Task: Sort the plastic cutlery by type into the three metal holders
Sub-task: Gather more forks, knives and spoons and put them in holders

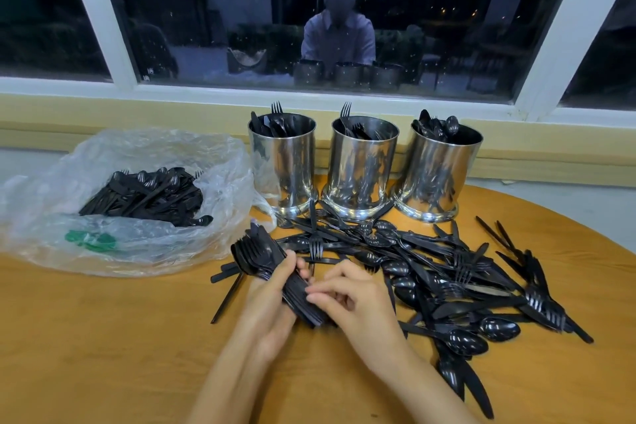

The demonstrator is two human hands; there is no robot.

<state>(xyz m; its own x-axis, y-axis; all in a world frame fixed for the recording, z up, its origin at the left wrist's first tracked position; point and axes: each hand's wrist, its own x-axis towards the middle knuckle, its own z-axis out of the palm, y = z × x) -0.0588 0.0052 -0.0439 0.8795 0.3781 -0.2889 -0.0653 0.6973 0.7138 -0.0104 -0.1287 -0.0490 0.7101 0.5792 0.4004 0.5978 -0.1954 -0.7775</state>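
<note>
Indoors, wooden table [103,337] by dark window [206,10]; left grip [272,296] clasps fork bundle [258,255], right grip [354,299] pinches it.

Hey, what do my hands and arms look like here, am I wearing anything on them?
The left hand and right hand are bare: no gloves, rings or watch show. The forearms are bare too, with no sleeve in view.

Glossy black plastic cutlery [430,272], mirror-polished metal holders [361,165], smooth wooden table [103,337]
</note>
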